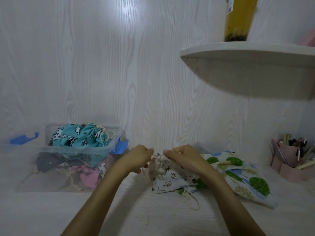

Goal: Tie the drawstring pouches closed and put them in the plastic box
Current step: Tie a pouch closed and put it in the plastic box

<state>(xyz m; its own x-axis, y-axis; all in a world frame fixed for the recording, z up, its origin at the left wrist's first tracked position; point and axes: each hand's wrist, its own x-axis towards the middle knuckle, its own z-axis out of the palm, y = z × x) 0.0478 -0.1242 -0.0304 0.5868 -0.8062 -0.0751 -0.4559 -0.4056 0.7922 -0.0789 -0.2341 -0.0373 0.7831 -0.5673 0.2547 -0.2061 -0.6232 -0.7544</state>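
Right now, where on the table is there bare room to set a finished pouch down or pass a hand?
Bare white tabletop lies in front, between the forearms, and in the strip between the clear plastic box and the cat-print pouch both hands pinch. Crowded: the box, heaped with the turquoise cartoon pouch on top, and the right side, under the green tree-print pouch and pink pen holder.

white woodgrain wall (119, 65), light glare left of shelf (247, 48). yellow drink cup (238, 19) on shelf. pink brush holder (289, 157) below shelf on white table (153, 218).
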